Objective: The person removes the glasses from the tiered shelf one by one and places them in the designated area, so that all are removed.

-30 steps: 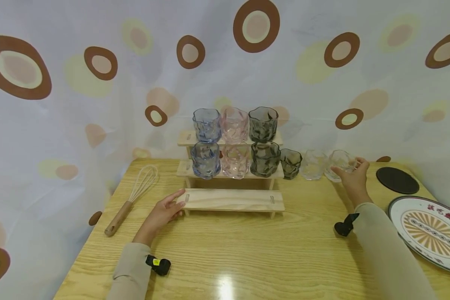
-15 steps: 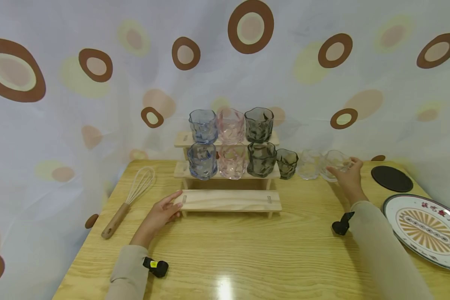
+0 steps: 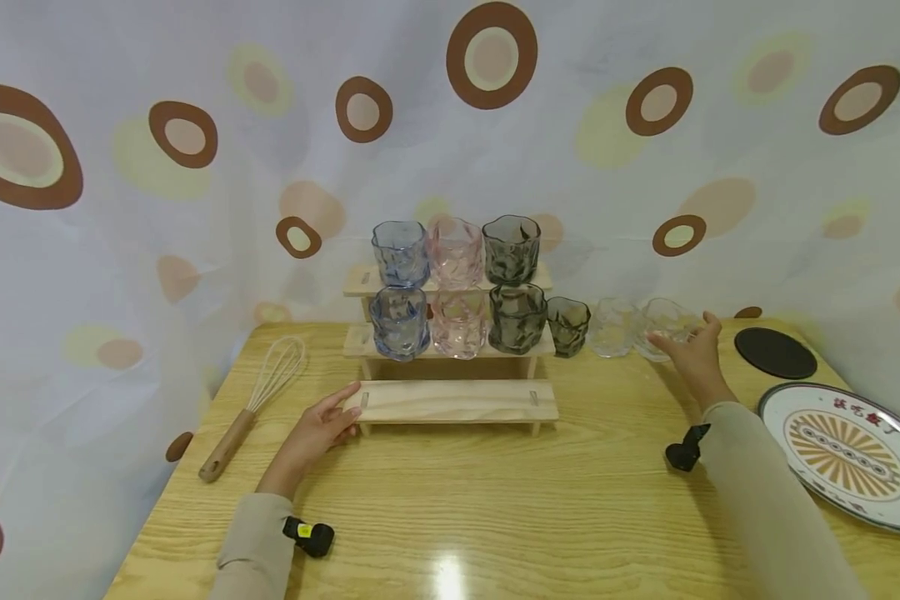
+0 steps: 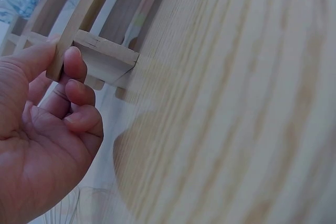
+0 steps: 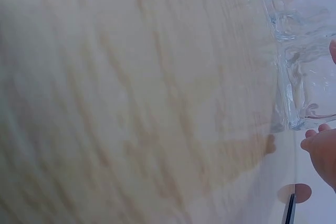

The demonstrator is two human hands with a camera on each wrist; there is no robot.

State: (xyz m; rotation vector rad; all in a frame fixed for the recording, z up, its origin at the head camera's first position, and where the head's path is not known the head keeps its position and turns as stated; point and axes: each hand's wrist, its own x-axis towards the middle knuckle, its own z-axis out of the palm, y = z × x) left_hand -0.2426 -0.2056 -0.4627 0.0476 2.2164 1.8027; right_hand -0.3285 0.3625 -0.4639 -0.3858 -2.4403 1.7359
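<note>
My left hand (image 3: 313, 432) pinches the left end of the lowest step of a three-step wooden stand (image 3: 450, 402); in the left wrist view, the thumb and curled fingers (image 4: 79, 66) hold the board's edge. On the right, my right hand (image 3: 693, 354) grips a clear glass (image 3: 663, 325), thumb on the near side, fingers on the far right side. Next to it stand another clear glass (image 3: 612, 329) and a small dark grey glass (image 3: 568, 327). Blue (image 3: 400, 325), pink (image 3: 459, 325) and grey glasses (image 3: 517, 321) fill the middle step, and a like trio stands on the top step.
A whisk (image 3: 251, 408) lies left of the stand on the wooden table (image 3: 450, 500). At the right are a black round mat (image 3: 776, 352) and a large patterned plate (image 3: 843, 454). A patterned cloth (image 3: 270, 150) hangs behind the table's far edge.
The head view has shifted slightly, moving the whole scene a little left. Both hands keep their places on the stand and the clear glass; the glasses have not visibly moved.
</note>
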